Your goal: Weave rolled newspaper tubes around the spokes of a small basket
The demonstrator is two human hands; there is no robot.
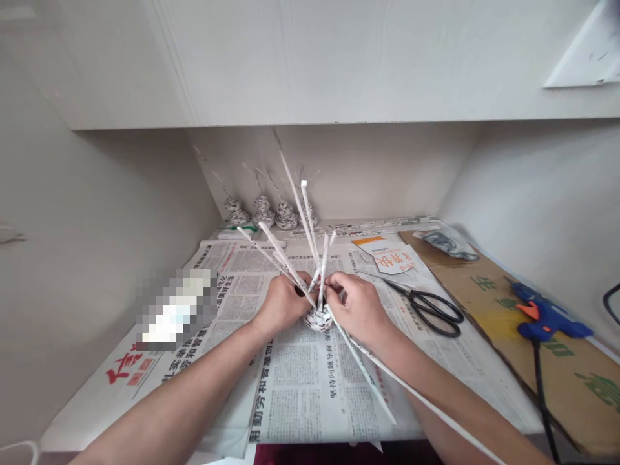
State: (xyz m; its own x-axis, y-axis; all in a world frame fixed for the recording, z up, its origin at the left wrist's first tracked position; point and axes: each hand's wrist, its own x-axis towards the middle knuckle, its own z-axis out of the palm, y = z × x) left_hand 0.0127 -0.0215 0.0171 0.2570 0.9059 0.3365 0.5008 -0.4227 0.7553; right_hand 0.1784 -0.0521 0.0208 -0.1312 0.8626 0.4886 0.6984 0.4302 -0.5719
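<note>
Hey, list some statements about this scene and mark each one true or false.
1. The left hand and right hand are both at the woven piece. True.
2. The black scissors lie on newspaper. True.
3. The right hand grips the scissors. False: the scissors lie apart from it.
4. The blue glue gun rests on cardboard. True.
5. The woven piece is the only one here. False: more woven pieces sit near the back wall.

A craft corner sits tucked between pale walls (542,206) beneath a white overhead panel (339,64).
Newspaper (300,394) lies spread out, with scissors (413,295) on it and a blue glue gun (552,318) on cardboard (477,294) at right; small woven paper shapes (287,216) stand in a row along the back wall (387,171).
</note>
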